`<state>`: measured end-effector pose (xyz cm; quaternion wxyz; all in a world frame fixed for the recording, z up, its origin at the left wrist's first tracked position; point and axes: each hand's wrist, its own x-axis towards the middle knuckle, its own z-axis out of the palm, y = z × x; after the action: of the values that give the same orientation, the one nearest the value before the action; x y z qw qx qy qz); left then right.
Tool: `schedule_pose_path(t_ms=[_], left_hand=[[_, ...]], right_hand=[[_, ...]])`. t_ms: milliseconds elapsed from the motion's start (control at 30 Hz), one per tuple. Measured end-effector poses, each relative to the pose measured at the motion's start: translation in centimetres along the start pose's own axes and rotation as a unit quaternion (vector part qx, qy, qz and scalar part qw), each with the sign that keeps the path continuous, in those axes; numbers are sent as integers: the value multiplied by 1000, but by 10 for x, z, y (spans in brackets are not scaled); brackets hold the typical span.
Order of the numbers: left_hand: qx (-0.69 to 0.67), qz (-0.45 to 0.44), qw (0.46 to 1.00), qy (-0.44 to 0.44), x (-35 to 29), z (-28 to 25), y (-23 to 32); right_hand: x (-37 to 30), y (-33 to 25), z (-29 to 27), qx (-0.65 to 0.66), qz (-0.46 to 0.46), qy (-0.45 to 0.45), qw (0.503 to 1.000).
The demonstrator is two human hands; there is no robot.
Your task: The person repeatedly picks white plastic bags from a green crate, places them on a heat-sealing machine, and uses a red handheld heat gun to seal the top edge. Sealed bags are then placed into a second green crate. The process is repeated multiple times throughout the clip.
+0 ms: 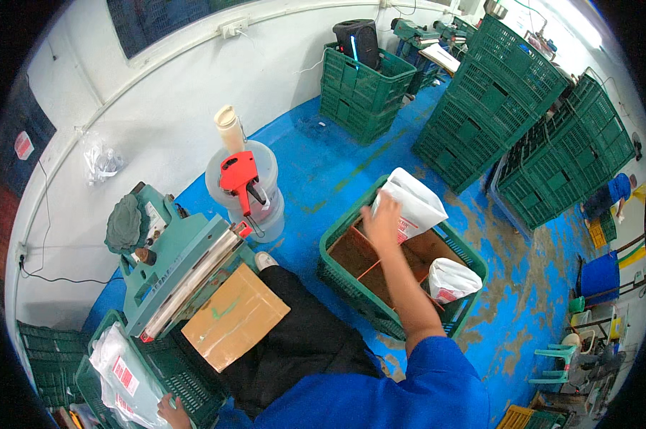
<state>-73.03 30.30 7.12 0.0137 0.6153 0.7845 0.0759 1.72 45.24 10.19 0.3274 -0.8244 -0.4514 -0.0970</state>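
Crate [348, 294] holds 2 wht bags [417, 204], RH [384, 220] at 1.

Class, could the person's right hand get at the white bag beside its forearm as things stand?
Probably yes: nothing covers the top of the white bag, and the right hand is over the same green crate, though it may first have to leave the other bag.

Right arm [406, 293] stretched forward, elbow nearly straight, right hand [384, 220] blurred, left hand [174, 411] low at left
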Motion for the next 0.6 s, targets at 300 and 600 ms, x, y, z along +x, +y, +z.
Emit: schedule_pose_path(t_ms=[300,600], left_hand=[[-187,-40,980,-52,-47,7,7],[-70,-80,988,-112,-88,-13,-14]], right_hand=[[46,100,79,-118,4,-93,989],[31,91,-17,90,83,174,977]])
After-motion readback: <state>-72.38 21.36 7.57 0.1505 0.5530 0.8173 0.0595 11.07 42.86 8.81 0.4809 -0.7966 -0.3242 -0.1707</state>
